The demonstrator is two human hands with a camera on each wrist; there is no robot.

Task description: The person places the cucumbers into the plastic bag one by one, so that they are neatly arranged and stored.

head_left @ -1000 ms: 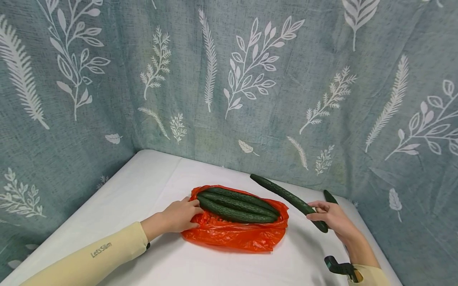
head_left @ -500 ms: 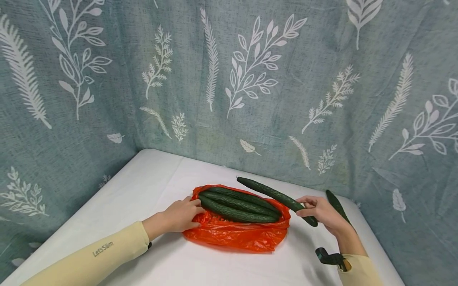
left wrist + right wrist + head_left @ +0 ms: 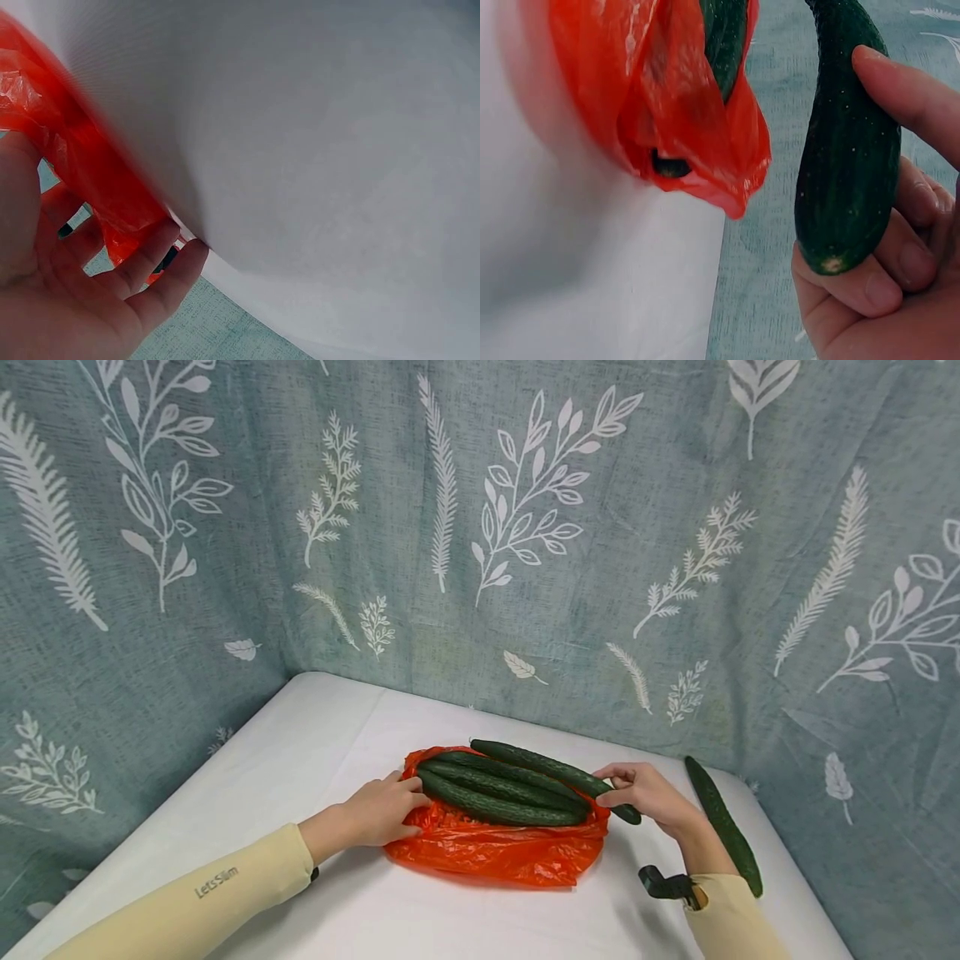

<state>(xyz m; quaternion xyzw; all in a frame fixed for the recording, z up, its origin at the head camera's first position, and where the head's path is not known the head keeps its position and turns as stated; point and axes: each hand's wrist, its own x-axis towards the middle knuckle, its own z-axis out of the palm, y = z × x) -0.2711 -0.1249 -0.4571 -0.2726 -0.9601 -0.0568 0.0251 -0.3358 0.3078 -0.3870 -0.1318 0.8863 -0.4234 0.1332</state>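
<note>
A red plastic bag (image 3: 502, 860) lies in the middle of the table with its top open, and several dark green cucumbers (image 3: 487, 788) rest side by side in it. My left hand (image 3: 375, 812) holds the bag's left end, thumb on the near side and fingers at the rim; in the left wrist view red plastic (image 3: 97, 172) lies between thumb and fingers. My right hand (image 3: 651, 795) pinches another cucumber (image 3: 536, 762) near its right end, thumb on one side and fingers on the other. That cucumber overlaps the bag's far edge in the head view.
One more cucumber (image 3: 723, 827) lies on the white table (image 3: 330, 718) near its right edge, beside the right forearm. A blue-green curtain (image 3: 420, 635) with white leaf prints stands along the back and sides.
My right hand has moved left with its cucumber, bringing it lower over the far side of the bag. The left hand and bag have stayed in place.
</note>
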